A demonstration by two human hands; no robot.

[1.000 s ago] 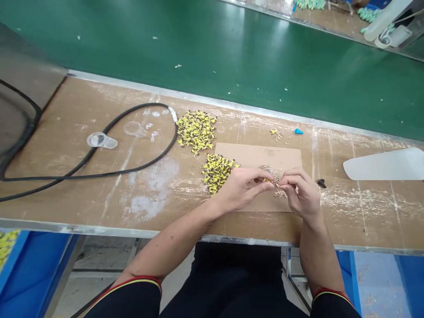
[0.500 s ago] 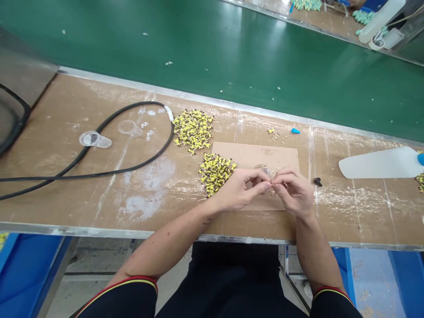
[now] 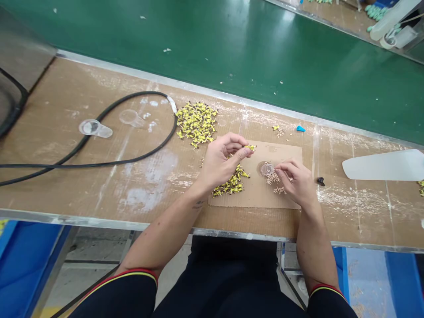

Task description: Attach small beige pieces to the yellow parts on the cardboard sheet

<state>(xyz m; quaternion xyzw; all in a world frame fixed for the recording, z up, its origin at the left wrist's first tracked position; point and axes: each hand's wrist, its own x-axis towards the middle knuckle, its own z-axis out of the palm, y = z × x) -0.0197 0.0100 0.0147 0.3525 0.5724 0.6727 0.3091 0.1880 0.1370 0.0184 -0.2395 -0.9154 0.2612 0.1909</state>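
Note:
Between thumb and fingers of my left hand point(image 3: 222, 161) is a small yellow and dark figure point(image 3: 250, 147), held above the cardboard sheet. Partly under that hand lies a pile of similar yellow figures point(image 3: 233, 183). My right hand point(image 3: 295, 181) has its thumb and index finger pinched at the edge of a small round clear cup point(image 3: 266, 169). What the pinch holds, if anything, is too small to make out. Tiny pinkish-beige pieces point(image 3: 280, 190) lie beside the cup, on the cardboard sheet point(image 3: 255, 202).
A larger pile of yellow figures point(image 3: 197, 123) lies further back. Left of it are a looped black cable point(image 3: 132, 166) and two clear plastic scoops, one nearer point(image 3: 95, 128). A blue cap point(image 3: 300, 128), a small black object point(image 3: 320, 181) and a white bottle point(image 3: 384, 165) lie right. Beyond is a green belt point(image 3: 198, 53).
My hands have moved apart from where they met over the tiny pieces. The left went up and left with the yellow figure; the right stayed low by the clear cup.

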